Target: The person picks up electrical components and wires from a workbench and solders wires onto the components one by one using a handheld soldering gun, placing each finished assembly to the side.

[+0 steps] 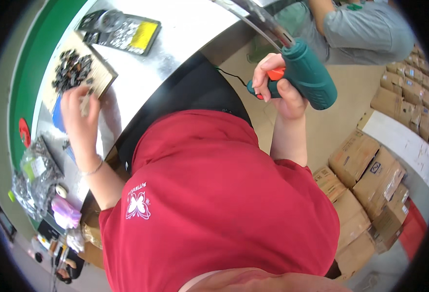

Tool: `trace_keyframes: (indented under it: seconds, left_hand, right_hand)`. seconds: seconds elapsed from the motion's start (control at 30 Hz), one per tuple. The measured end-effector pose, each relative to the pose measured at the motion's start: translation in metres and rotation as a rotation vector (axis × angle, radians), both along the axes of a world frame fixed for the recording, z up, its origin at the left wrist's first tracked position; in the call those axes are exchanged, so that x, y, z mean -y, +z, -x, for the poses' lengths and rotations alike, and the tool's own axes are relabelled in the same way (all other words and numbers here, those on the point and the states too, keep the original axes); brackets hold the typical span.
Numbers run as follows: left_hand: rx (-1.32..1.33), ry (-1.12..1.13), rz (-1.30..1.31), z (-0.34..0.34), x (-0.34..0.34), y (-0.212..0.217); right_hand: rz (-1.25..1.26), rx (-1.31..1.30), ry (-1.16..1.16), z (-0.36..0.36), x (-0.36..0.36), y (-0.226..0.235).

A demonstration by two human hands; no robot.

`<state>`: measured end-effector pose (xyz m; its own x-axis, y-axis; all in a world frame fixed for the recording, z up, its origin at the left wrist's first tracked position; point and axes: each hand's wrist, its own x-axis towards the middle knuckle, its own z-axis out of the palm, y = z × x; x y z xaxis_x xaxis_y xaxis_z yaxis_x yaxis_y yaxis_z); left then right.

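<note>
My right hand [282, 87] is wrapped round the handle of a teal pistol-shaped power tool [312, 80] with an orange trigger and a metal barrel pointing to the far side. At the left, my left hand [79, 114] is over the near edge of a beige tray [105, 73], thumb and fingers curled together. Its outline is a little smeared, and what the fingertips hold is hidden. A heap of small black parts [72, 69] lies on the tray, right beside those fingertips.
On the metal table [180, 24], a dark case with a yellow label [144, 36] and a tape roll [111, 21] lie far back. Plastic bags [38, 170] are at left. A co-worker in grey [365, 34] is at far right. Cardboard boxes [355, 158] are stacked at right.
</note>
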<state>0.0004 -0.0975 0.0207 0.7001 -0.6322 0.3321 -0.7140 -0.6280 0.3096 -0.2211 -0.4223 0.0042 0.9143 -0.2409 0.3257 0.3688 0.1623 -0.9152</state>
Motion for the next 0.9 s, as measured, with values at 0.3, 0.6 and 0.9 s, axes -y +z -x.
trace_keyframes:
  seconds: [0.3, 0.6, 0.9]
  left_hand:
    - [-0.161, 0.081, -0.076, 0.002, -0.044, 0.017]
    - [-0.191, 0.123, -0.017, 0.010, -0.054, 0.012]
    - [-0.138, 0.168, 0.111, 0.015, -0.076, 0.014]
  right_hand:
    - [0.037, -0.054, -0.058, 0.011, 0.018, -0.001]
    - [-0.082, -0.005, 0.063, -0.002, -0.002, -0.008]
    - [-0.080, -0.039, 0.215, -0.027, -0.049, -0.005]
